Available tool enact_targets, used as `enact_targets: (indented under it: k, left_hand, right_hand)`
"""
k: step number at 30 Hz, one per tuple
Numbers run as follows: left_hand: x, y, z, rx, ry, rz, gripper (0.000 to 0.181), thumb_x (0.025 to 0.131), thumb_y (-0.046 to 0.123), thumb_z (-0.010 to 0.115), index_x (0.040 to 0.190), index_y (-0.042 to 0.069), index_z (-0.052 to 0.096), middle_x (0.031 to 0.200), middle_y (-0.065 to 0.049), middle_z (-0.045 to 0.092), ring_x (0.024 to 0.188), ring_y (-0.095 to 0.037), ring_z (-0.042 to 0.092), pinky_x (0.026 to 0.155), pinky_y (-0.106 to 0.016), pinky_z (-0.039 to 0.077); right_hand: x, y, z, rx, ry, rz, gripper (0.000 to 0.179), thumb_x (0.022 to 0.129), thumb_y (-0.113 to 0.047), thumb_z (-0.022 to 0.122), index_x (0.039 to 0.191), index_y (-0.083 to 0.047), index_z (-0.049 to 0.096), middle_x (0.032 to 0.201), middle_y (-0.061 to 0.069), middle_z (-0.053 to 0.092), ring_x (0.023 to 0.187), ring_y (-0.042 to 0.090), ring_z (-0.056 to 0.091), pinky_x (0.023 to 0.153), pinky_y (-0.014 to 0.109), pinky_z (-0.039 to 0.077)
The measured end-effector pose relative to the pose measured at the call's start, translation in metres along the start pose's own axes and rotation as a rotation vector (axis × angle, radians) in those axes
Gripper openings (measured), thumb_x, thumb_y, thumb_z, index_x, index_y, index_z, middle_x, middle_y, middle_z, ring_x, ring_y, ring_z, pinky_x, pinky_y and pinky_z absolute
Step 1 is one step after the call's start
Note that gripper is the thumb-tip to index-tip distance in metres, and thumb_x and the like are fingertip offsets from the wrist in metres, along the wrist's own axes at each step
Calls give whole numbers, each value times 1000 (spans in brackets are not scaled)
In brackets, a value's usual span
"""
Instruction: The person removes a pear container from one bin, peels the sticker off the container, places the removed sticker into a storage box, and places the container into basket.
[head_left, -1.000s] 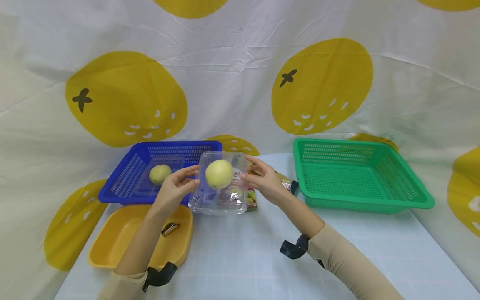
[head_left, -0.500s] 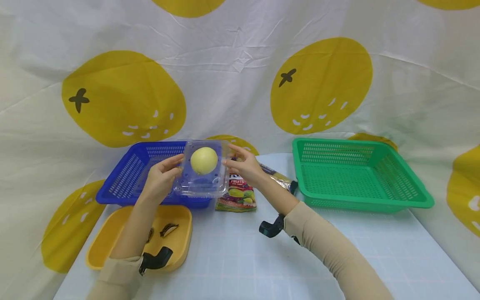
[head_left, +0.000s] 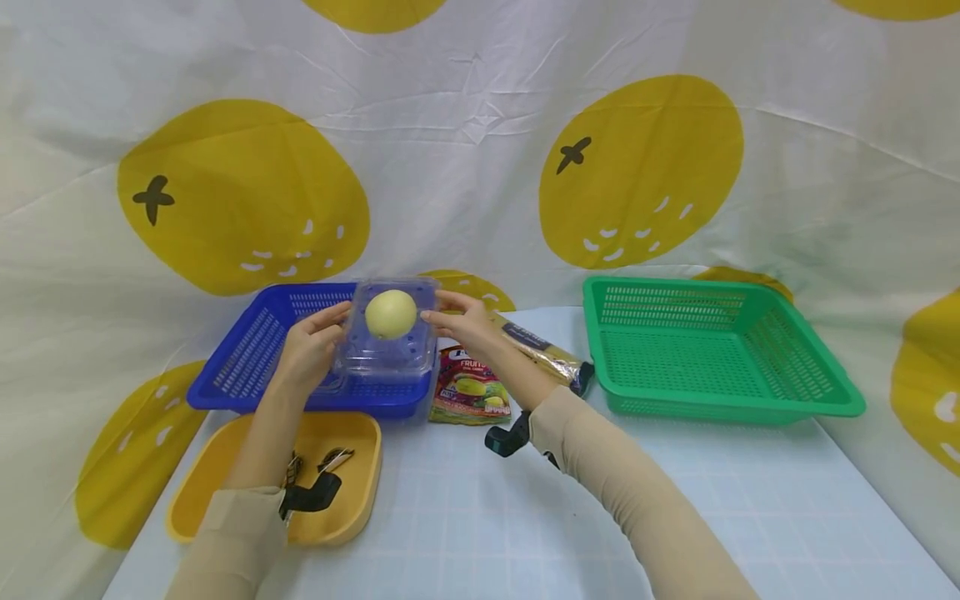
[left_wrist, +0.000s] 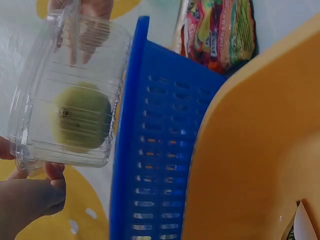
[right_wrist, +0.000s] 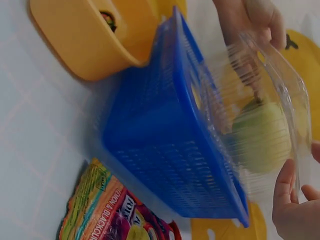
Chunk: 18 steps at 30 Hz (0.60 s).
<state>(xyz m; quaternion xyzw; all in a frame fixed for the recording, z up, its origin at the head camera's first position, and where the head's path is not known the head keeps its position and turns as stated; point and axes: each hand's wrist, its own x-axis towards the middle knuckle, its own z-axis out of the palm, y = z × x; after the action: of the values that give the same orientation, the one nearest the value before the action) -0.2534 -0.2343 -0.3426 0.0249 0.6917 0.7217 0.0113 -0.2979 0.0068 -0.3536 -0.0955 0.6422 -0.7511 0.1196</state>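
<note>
Both hands hold a clear plastic clamshell box (head_left: 365, 354) with a round, pale yellow-green fruit (head_left: 391, 314) in it. My left hand (head_left: 310, 350) pinches the box's left side, and my right hand (head_left: 467, 321) pinches the right side. Seen from the left wrist, the box is level above the rim of the blue basket (left_wrist: 131, 125), with the fruit (left_wrist: 82, 117) resting inside. From the right wrist, the fingers (right_wrist: 285, 182) of my right hand grip the box edge. A second clear box (head_left: 330, 383) lies in the blue basket, mostly hidden behind my left hand and the held box.
In front of the blue basket stands a yellow basin (head_left: 363, 500) with a few small dark-patterned items (head_left: 335, 458). To the right lie a colourful fruit candy bag (head_left: 471, 387) and a gold packet (head_left: 540, 346). A green basket (head_left: 723, 408) stands at the table's right side.
The hands have carried the clamshell box with the fruit left and away from me, from over the candy bag to over the blue basket. The candy bag and gold packet show more now.
</note>
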Motion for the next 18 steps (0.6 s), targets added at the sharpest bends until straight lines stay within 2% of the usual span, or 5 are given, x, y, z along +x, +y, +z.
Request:
enact_targets:
  k: [5,8,11,14,18]
  left_hand:
    - [11,-5,-5,-93,34,0,51,91,-8,39,142,-8,31,114,3,51,96,-8,46,77,-15,43]
    - [18,-10,-7,-128,84,19,48,90,-9,40,138,-11,36,106,5,57,94,-9,47,74,-14,45]
    - [23,-16,-9,-151,134,25,44,89,-9,43,133,-12,43,97,6,63,88,-9,51,71,-15,46]
    - [27,-24,-13,-141,165,18,43,88,-10,45,131,-13,44,90,9,67,80,-8,54,68,-14,47]
    - [29,-32,-19,-49,149,-23,46,91,-6,45,135,-12,38,101,9,61,93,-8,53,76,-14,45]
  right_hand:
    - [9,4,6,-24,25,-18,59,86,-6,67,140,-3,42,130,19,41,99,26,58,84,31,52]
    - [12,5,9,-72,25,-12,61,85,-7,67,141,-3,41,134,18,40,105,29,58,86,33,52]
    - [13,8,12,-137,11,26,64,85,-9,68,142,-6,39,140,17,38,111,32,57,93,40,47]
    - [12,12,14,-214,-16,76,68,85,-11,69,144,-7,36,145,16,35,111,32,59,98,43,43]
    - [11,16,13,-294,-67,109,72,84,-11,70,145,-5,32,147,18,32,114,31,57,97,38,45]
